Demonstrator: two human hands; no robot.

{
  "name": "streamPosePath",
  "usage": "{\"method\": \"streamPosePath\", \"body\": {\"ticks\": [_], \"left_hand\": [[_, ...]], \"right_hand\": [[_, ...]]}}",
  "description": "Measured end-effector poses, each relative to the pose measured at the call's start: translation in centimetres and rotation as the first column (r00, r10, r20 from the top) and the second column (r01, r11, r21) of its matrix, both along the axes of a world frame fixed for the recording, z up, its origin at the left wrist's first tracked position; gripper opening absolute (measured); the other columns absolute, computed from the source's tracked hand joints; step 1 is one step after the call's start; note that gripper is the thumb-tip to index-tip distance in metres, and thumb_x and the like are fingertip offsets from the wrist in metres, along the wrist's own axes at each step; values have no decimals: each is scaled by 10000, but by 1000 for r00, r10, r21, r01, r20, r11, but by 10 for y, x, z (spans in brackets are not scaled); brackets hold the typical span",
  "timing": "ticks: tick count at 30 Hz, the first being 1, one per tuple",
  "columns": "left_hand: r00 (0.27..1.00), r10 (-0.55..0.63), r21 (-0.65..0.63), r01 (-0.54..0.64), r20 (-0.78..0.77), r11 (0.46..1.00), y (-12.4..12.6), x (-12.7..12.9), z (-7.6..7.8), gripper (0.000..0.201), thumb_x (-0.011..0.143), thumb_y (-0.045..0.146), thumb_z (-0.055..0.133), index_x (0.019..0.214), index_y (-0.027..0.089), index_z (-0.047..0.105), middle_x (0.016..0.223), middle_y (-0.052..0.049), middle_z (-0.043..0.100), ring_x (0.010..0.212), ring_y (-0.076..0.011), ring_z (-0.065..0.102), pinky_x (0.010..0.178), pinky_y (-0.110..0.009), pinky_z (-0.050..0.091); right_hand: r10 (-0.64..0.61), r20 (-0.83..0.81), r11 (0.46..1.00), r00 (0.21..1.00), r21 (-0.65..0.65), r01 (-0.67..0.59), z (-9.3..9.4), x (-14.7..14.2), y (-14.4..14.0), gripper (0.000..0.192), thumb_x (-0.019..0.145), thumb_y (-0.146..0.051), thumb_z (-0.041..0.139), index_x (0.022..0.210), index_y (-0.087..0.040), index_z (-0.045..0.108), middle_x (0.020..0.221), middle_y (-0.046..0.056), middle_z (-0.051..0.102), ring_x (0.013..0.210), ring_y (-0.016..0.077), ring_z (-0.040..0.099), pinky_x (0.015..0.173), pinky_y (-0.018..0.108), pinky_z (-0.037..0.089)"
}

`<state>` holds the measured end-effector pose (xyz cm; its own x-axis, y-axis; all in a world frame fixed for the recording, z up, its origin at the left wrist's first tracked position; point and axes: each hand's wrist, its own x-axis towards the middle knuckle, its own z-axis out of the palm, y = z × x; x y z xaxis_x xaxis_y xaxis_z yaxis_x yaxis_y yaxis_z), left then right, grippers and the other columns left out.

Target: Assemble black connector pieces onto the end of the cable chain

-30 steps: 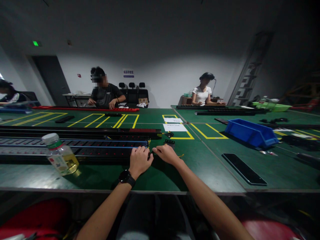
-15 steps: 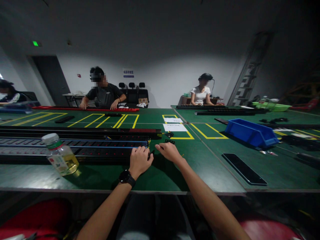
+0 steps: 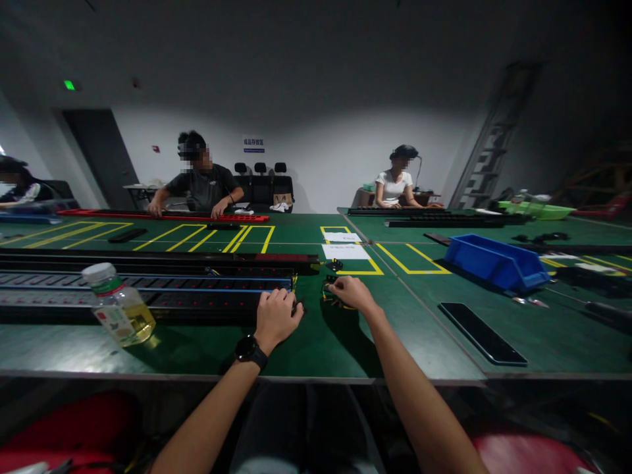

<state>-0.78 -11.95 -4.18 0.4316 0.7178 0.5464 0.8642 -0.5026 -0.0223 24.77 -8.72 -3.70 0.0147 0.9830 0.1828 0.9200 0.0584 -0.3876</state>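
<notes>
plastic bottle [image 3: 117, 304], blue bin [image 3: 496, 263], black phone [image 3: 482, 333]

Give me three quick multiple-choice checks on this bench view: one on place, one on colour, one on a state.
1. Where does the right hand rest?
A. on the blue bin
B. on a small black part with yellow wires, right of the strip's end
C. on the bottle

2. What colour is the bin?
A. blue
B. red
C. white

3. How stands the bottle?
A. lying flat
B. upright, uncapped
C. tilted, white cap on

Key: 1 B, the fingers cover the small black part beside the long black strip; 2 A, its walls show blue; 3 C, it leans and the cap sits on top.
</notes>
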Motion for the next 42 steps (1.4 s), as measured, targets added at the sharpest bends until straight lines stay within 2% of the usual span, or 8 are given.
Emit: {"method": "streamPosePath", "body": {"ticks": [8,17,23,25,28,32,35,42], "left_hand": [[1000,1,-5,-1,13,1000,0,0,0,224,975,361,526,907,207,674,948,-89,696,957,-264,601,850,-432,364],[1000,12,-11,-12,0,1000,0,1,1,233,974,371,525,904,207,675,954,-94,700,963,-266,601,850,-441,368],[1000,16,-14,-16,5,1000,-1,1,1,221,975,366,524,909,213,669,956,-92,692,961,-265,596,852,-437,369],[1000,13,-14,-13,17,1000,-1,1,1,211,976,360,525,909,215,663,958,-91,687,968,-265,596,857,-434,371],[999,0,-22,1,54,1000,-1,1,1,196,977,359,527,926,221,657,975,-85,688,979,-263,599,869,-431,374],[994,-22,-15,24,110,1000,-2,0,2,177,972,354,535,955,221,652,1007,-81,688,987,-260,602,883,-430,383],[988,-30,9,29,150,1000,-3,0,3,170,971,338,537,1003,216,651,1032,-83,689,1003,-261,600,895,-430,387],[980,-137,47,131,148,990,-1,0,1,177,983,282,513,1059,208,654,1013,-82,691,999,-258,590,887,-421,398]], "right_hand": [[205,18,977,979,-65,-203,1,-9,-3,153,839,-367,772,888,-223,786,902,36,787,814,183,705,660,234,415],[152,68,988,986,17,-153,0,-25,-4,131,878,-266,654,855,-210,771,884,58,777,818,184,688,698,242,416],[105,-203,985,974,153,-74,-6,-21,7,148,884,-275,605,854,-195,726,899,63,768,837,193,680,719,252,444],[105,-416,983,903,180,-31,-9,-21,12,178,886,-312,577,841,-193,700,853,58,760,796,191,676,704,261,463],[135,-717,986,684,163,-23,-10,-22,18,260,861,-430,594,817,-183,667,798,62,745,705,170,649,664,266,487],[147,-884,989,443,127,-75,-7,-27,17,413,743,-582,721,835,-183,673,789,44,729,582,112,554,596,248,466],[177,-911,983,372,143,-118,-5,-33,12,442,685,-586,791,844,-189,678,783,26,719,573,99,529,579,235,441],[229,-914,947,335,130,-293,-4,-49,3,454,686,-554,855,895,-179,706,831,35,737,608,105,582,581,233,443]]}}
